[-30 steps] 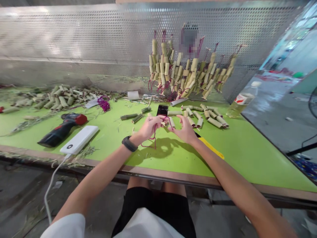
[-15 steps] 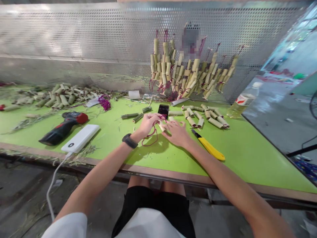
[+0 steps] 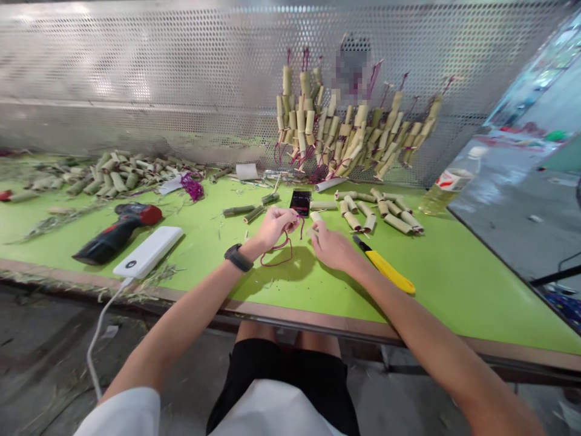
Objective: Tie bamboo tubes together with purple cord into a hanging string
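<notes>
My left hand (image 3: 278,226) pinches a dark red cord (image 3: 289,243), whose loop hangs down onto the green table while a short end dangles from the fingertips. To its right, my right hand (image 3: 330,243) has its fingers drawn together around a small bamboo piece (image 3: 314,231), partly hidden by the fingers. A gap separates the two hands. Just beyond them lie a phone (image 3: 300,203) and a pale bamboo tube (image 3: 323,206). Right of my right hand is a yellow utility knife (image 3: 389,272).
Joined bamboo tubes (image 3: 397,224) and a bottle (image 3: 447,184) stand or lie at the right. On the left are a drill (image 3: 118,233), a white power bank (image 3: 149,252), purple cord (image 3: 192,186) and a bamboo pile (image 3: 113,175). Bamboo figures (image 3: 301,130) hang on the perforated panel.
My hands have moved apart. The bamboo piece between them is now at my right hand, shifted right, and the cord's short end hangs free below my left fingertips.
</notes>
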Demonstrator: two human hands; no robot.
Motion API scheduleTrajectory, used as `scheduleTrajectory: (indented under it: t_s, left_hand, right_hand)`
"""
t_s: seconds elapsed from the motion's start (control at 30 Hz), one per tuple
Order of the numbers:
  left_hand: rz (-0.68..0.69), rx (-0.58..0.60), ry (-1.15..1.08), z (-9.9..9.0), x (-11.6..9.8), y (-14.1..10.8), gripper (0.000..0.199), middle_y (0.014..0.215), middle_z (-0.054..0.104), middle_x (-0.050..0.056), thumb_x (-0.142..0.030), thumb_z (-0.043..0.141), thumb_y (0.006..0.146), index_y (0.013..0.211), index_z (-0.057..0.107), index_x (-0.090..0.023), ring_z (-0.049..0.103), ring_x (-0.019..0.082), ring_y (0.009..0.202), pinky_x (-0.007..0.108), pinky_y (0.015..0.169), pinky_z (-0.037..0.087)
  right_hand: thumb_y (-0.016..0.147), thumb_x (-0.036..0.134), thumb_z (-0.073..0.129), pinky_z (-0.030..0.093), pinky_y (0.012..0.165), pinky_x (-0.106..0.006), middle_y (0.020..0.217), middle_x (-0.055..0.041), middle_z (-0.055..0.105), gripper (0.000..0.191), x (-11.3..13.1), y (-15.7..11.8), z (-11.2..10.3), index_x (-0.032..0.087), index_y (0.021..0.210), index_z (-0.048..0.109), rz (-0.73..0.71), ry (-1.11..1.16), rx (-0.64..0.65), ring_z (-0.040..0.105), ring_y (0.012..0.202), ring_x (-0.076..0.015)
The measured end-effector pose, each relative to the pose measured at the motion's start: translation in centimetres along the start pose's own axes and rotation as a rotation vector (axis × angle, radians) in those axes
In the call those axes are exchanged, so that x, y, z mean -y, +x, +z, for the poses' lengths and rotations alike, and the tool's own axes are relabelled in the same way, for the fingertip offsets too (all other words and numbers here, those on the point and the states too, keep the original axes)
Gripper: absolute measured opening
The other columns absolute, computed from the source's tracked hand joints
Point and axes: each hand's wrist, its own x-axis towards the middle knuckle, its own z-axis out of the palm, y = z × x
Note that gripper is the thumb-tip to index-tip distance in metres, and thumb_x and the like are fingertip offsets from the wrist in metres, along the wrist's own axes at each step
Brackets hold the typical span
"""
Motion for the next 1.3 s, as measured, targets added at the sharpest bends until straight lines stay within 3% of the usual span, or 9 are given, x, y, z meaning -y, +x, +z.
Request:
scheduleTrajectory:
  t_s: [0.1, 0.27, 0.4, 0.6, 0.77, 0.97, 1.13, 1.2, 1.3]
  left_hand:
    - [0.005, 0.018, 0.03, 0.1, 0.0, -0.1, 0.041, 0.057, 0.052, 0.0, -0.032, 0.066, 0.076, 0.046, 0.041, -0.019, 0.042, 0.009, 0.054, 0.026, 0.053, 0.031]
    - [-0.045, 0.087, 0.118, 0.7, -0.7, -0.6, 0.031, 0.051, 0.043, -0.004, -0.031, 0.063, 0.076, 0.051, 0.05, -0.018, 0.034, 0.007, 0.049, 0.025, 0.051, 0.026]
    - [-0.093, 0.112, 0.152, 1.1, -1.2, -0.9, 0.027, 0.051, 0.041, -0.005, -0.031, 0.063, 0.076, 0.055, 0.052, -0.018, 0.032, 0.006, 0.046, 0.025, 0.048, 0.022]
    - [-0.083, 0.071, 0.087, 1.2, -1.0, -0.9, 0.032, 0.053, 0.042, -0.004, -0.031, 0.063, 0.079, 0.054, 0.046, -0.018, 0.032, 0.005, 0.047, 0.024, 0.048, 0.022]
    - [0.013, -0.083, -0.092, 0.8, -0.7, -0.3, 0.034, 0.054, 0.041, -0.005, -0.03, 0.067, 0.079, 0.056, 0.045, -0.019, 0.031, 0.005, 0.047, 0.023, 0.048, 0.022]
    - [0.0, -0.316, -0.259, -0.1, -2.0, 0.4, 0.041, 0.054, 0.039, -0.005, -0.022, 0.065, 0.078, 0.055, 0.031, -0.021, 0.032, 0.006, 0.048, 0.022, 0.048, 0.027]
    - [0.063, -0.09, -0.152, 0.0, -0.9, 0.1, 0.042, 0.055, 0.044, -0.002, -0.026, 0.066, 0.079, 0.05, 0.037, -0.019, 0.04, 0.008, 0.053, 0.024, 0.054, 0.033]
    - [0.088, 0.016, -0.083, 0.2, -0.3, 0.0, 0.041, 0.057, 0.048, -0.001, -0.028, 0.066, 0.08, 0.048, 0.042, -0.018, 0.041, 0.008, 0.054, 0.025, 0.055, 0.032]
    - [0.08, 0.09, 0.022, 0.7, -0.1, -0.4, 0.038, 0.059, 0.049, -0.001, -0.03, 0.067, 0.08, 0.049, 0.048, -0.017, 0.042, 0.008, 0.054, 0.025, 0.055, 0.032]
  right_hand:
    - [0.108, 0.039, 0.034, 0.042, 0.059, -0.037, 0.075, -0.0045, 0.058, 0.055, -0.3, -0.5, -0.4, 0.012, 0.155, 0.034, 0.012, 0.297, -0.081, 0.051, 0.057, -0.0223]
    - [0.09, 0.06, 0.069, 0.035, 0.054, -0.029, 0.072, 0.0024, 0.05, 0.049, 0.4, -0.8, -0.4, 0.022, 0.12, 0.064, -0.074, 0.787, -0.211, 0.042, 0.059, -0.0148]
    - [0.077, 0.069, 0.079, 0.033, 0.054, -0.029, 0.065, 0.0022, 0.052, 0.051, 0.9, -0.7, -0.1, 0.02, 0.085, 0.068, -0.097, 0.753, -0.253, 0.04, 0.058, -0.0133]
    - [0.085, 0.068, 0.072, 0.039, 0.059, -0.031, 0.064, -0.0011, 0.059, 0.051, -0.1, -0.7, -0.2, 0.021, 0.069, 0.062, -0.17, 0.616, -0.257, 0.049, 0.061, -0.0163]
    - [0.091, 0.064, 0.066, 0.039, 0.058, -0.031, 0.064, -0.0012, 0.06, 0.047, -1.8, -0.4, -0.3, 0.021, 0.071, 0.064, -0.188, 0.507, -0.238, 0.05, 0.059, -0.0163]
    - [0.092, 0.041, 0.066, 0.036, 0.053, -0.03, 0.061, -0.0033, 0.065, 0.031, -3.8, 0.1, -1.2, 0.021, 0.067, 0.065, -0.196, 0.121, -0.071, 0.051, 0.051, -0.0157]
    - [0.093, 0.044, 0.062, 0.037, 0.053, -0.032, 0.06, -0.0053, 0.066, 0.035, -4.2, 0.2, -1.8, 0.021, 0.068, 0.069, -0.112, 0.112, -0.177, 0.051, 0.051, -0.0175]
    - [0.092, 0.041, 0.063, 0.043, 0.058, -0.034, 0.079, -0.0081, 0.075, 0.025, -3.9, 0.1, -1.8, 0.02, 0.091, 0.077, -0.143, 0.206, -0.223, 0.058, 0.06, -0.0197]
    - [0.089, 0.041, 0.069, 0.049, 0.067, -0.036, 0.1, -0.0083, 0.076, 0.037, -3.0, -0.3, -1.7, 0.023, 0.121, 0.073, -0.216, 0.336, -0.228, 0.064, 0.072, -0.0217]
